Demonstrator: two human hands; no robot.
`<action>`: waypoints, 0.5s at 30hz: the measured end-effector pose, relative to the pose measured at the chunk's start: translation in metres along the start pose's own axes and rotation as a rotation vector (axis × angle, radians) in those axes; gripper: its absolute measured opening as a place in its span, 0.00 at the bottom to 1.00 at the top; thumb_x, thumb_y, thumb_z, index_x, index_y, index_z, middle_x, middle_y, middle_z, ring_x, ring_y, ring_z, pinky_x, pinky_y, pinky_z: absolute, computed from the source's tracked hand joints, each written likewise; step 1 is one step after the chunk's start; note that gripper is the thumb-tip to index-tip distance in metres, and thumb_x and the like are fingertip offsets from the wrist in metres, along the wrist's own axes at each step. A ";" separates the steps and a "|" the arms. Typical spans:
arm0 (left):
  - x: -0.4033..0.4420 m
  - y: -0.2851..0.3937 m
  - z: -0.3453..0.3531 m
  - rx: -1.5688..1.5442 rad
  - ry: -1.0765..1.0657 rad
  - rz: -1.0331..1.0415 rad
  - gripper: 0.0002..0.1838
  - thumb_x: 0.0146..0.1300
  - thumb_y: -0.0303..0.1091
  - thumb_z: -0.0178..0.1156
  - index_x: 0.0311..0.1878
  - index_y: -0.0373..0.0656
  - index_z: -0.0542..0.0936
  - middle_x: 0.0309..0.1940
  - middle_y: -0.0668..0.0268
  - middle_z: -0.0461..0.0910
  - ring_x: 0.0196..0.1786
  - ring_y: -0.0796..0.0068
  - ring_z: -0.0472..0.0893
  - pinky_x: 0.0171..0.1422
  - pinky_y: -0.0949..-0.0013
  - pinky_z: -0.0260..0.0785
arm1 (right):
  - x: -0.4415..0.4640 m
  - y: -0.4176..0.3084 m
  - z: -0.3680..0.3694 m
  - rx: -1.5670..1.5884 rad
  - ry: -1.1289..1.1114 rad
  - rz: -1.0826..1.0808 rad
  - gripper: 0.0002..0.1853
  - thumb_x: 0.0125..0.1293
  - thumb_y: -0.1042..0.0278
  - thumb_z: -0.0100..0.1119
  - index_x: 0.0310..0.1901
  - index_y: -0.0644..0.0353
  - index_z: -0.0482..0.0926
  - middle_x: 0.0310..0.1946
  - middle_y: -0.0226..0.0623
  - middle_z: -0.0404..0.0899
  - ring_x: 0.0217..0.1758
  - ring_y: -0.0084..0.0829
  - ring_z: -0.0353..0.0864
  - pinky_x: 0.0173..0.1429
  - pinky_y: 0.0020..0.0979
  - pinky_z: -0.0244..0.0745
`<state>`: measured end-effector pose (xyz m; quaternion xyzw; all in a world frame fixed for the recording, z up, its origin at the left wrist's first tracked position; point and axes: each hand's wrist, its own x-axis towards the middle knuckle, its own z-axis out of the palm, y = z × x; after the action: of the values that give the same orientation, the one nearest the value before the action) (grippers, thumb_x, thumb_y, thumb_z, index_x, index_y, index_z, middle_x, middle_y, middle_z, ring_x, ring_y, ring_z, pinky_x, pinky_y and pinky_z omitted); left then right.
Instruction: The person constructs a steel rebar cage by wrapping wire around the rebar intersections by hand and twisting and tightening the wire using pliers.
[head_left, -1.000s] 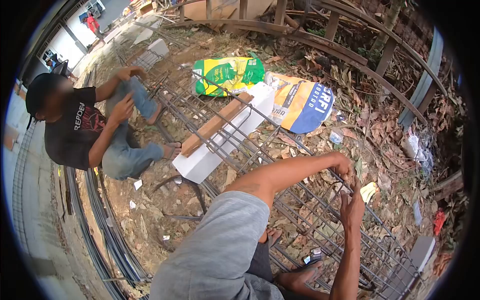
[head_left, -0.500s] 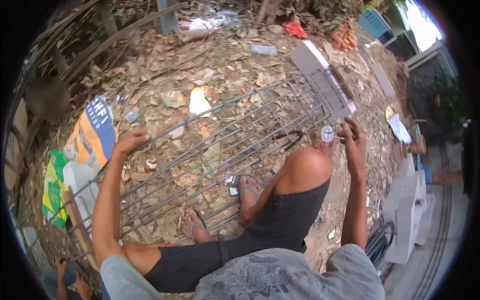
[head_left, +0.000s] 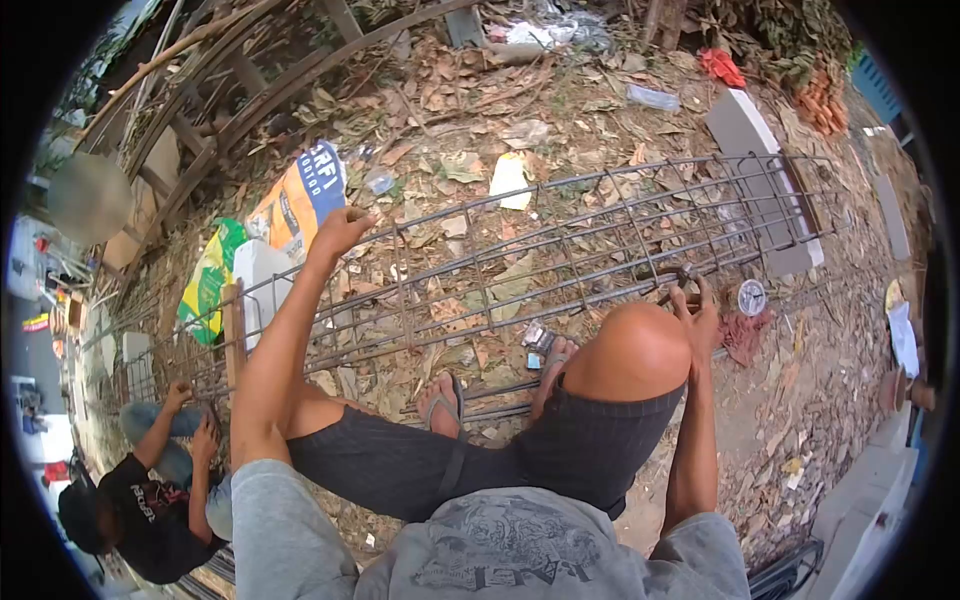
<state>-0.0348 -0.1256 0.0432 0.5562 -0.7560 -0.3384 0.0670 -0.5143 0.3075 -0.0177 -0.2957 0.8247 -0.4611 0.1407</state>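
A long cage of steel bars (head_left: pixel 520 287) lies across the ground in front of my legs. My left hand (head_left: pixel 343 233) is closed on the cage's far top bar, left of centre. Beside my raised knee, my right hand (head_left: pixel 694 305) has its fingers bent round the handle of a dark hand tool (head_left: pixel 672 277) at the near side of the cage. Under the cage's right end is a pale block (head_left: pixel 748 170); another pale block (head_left: pixel 262 285) with a wooden strip (head_left: pixel 233 335) supports it at the left.
Another person (head_left: pixel 150 500) in a black shirt sits at the lower left. Yellow-green (head_left: pixel 212 285) and orange-blue (head_left: pixel 300 200) sacks lie beyond the left block. A clear cup (head_left: pixel 751 297) is right of my right hand. A wooden fence (head_left: pixel 260 95) curves behind.
My right hand, raised with spread fingers before, has come down to the tool beside the cage. My left hand stays at the top bar. The view has swung right, then slightly back left.
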 end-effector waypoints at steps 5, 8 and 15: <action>-0.114 0.044 0.001 -0.311 -0.138 -0.213 0.31 0.67 0.57 0.68 0.63 0.44 0.80 0.52 0.69 0.81 0.53 0.75 0.78 0.57 0.63 0.72 | 0.009 -0.018 0.002 -0.041 0.061 -0.068 0.30 0.73 0.52 0.67 0.63 0.73 0.79 0.33 0.38 0.82 0.36 0.28 0.76 0.42 0.33 0.72; -0.191 0.061 0.018 -0.604 0.029 -0.205 0.32 0.68 0.58 0.67 0.66 0.45 0.78 0.56 0.67 0.81 0.62 0.70 0.77 0.65 0.59 0.69 | 0.022 0.001 0.002 0.059 -0.041 -0.011 0.22 0.74 0.56 0.66 0.53 0.72 0.84 0.33 0.36 0.82 0.37 0.27 0.74 0.44 0.32 0.71; -0.290 0.047 0.162 -1.490 0.533 -0.624 0.40 0.66 0.55 0.70 0.75 0.45 0.69 0.76 0.55 0.64 0.77 0.54 0.65 0.77 0.49 0.60 | 0.038 0.012 0.005 -0.031 0.228 -0.312 0.25 0.74 0.53 0.67 0.54 0.73 0.81 0.49 0.44 0.81 0.44 0.34 0.78 0.52 0.35 0.75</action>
<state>-0.0416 0.2093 0.0271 0.6109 -0.1070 -0.6085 0.4950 -0.5463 0.2852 -0.0286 -0.3680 0.7864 -0.4952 -0.0313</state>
